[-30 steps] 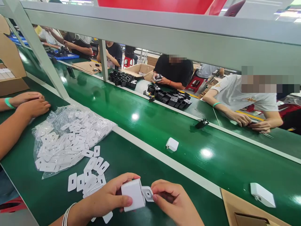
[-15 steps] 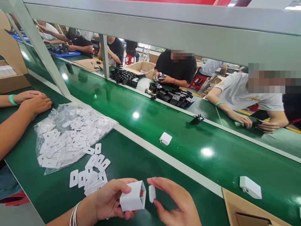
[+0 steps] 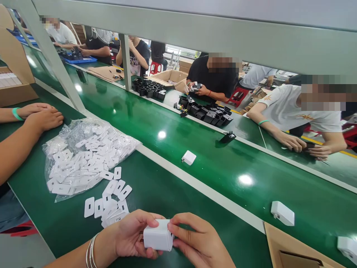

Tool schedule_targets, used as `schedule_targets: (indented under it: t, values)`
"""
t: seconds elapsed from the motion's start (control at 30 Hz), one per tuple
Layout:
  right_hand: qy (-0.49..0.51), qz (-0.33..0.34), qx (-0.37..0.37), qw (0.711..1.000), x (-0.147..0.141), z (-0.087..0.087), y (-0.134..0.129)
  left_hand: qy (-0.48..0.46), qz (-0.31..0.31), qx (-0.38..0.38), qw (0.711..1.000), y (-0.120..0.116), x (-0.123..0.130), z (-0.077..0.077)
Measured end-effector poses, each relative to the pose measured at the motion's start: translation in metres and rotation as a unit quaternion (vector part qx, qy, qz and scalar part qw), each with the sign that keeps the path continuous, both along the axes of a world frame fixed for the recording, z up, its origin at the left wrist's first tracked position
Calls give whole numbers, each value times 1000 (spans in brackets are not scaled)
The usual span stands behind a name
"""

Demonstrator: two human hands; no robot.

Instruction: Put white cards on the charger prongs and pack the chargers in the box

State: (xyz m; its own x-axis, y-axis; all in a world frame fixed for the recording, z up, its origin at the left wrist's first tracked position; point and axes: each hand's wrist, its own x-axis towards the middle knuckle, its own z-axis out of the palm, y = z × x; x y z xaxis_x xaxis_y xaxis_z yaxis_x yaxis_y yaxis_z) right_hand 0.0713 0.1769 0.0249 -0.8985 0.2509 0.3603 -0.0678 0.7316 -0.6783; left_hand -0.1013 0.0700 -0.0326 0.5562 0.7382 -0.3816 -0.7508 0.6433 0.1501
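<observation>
Left hand: the left hand (image 3: pixel 131 234), with metal bangles (image 3: pixel 92 251) on its wrist, grips the near and left faces of the charger, fingers on top and thumb below.
Right hand: the right hand (image 3: pixel 199 238) presses against the charger's right end, so the two hands are together and clamped on it.
Charger: a white charger (image 3: pixel 156 235) is held off the counter, between both hands, at the near edge of the scene.
Plates: loose slotted white plates (image 3: pixel 108 203) lie on the counter (image 3: pixel 173 197) just left of and beyond the hands, beside a clear bag (image 3: pixel 83 158) full of more plates.
Left side: a co-worker's two hands (image 3: pixel 41 117) rest on the counter beside the bag, with a green wristband (image 3: pixel 17 114) on one arm.
Belt: a green conveyor belt (image 3: pixel 228 167) runs beyond the counter, carrying white chargers (image 3: pixel 189 158) and one small black part (image 3: pixel 228 137).
Far side: black parts (image 3: pixel 205 115) sit in clusters along the far counter, where co-workers work.
Right corner: a cardboard sheet (image 3: pixel 295 249) lies near the belt's edge.
</observation>
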Motion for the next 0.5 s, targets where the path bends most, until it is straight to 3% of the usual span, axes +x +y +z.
schedule_targets:
  t: [0.13,0.27,0.37,0.5]
  values:
    - [29,-20,-16,999,-2,-8,-7,26,64,35,997,-3,-2,7]
    - [14,-82,23,996,-1,-13,-22,93,163,72,980,-11,-1,18]
    - [40,-104,28,993,-7,-15,-32,186,233,110,948,-16,5,22]
    - [85,-203,132,966,-21,-20,-38,308,277,146,898,-21,10,25]
